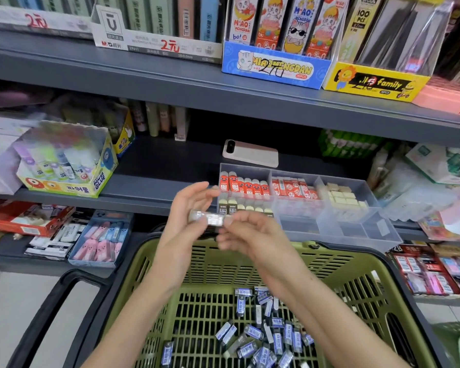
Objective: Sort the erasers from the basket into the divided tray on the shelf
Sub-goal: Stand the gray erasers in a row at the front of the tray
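Observation:
A green plastic basket [361, 277] sits below me with several blue-and-white wrapped erasers [260, 341] lying on its bottom. Above its far rim, my left hand [186, 208] and my right hand [247, 232] together hold a short row of wrapped erasers [210, 218], blurred by motion, pinched at both ends. Just behind the hands, on the shelf, stands the clear divided tray [356, 229]. Its back compartments hold red erasers [243, 185], red-and-white erasers [294, 188] and cream erasers [343, 199]; a front left compartment holds dark-sleeved erasers [239, 208].
A phone [250, 153] lies on the shelf behind the tray. A glue-stick display box [64, 166] stands at the left. More stationery boxes fill the upper shelf and the lower shelf at both sides. The basket's black handle [72, 288] hangs to the left.

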